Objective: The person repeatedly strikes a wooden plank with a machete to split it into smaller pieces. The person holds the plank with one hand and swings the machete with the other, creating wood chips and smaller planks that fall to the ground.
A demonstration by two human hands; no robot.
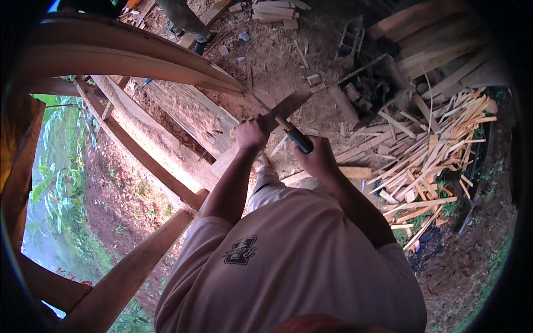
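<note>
In front of my chest, my left hand (251, 133) is closed at the near end of a broad, flat metal blade (292, 104). The blade slants away to the upper right, and its far end is blurred. My right hand (317, 157) is wrapped round a black handle (300, 141) with a tan, wood-coloured front part that meets or crosses the blade. Whether handle and blade are one tool, I cannot make out. A long wooden beam (144, 58) ends just beyond my left hand.
Thin wood offcuts (427, 161) lie heaped at right. A dark open box (375, 89) with blocks stands beyond my hands. Planks (189, 111) and a timber railing (133, 139) are at left. Another person's leg (186, 19) shows at the top, on sawdust-strewn ground.
</note>
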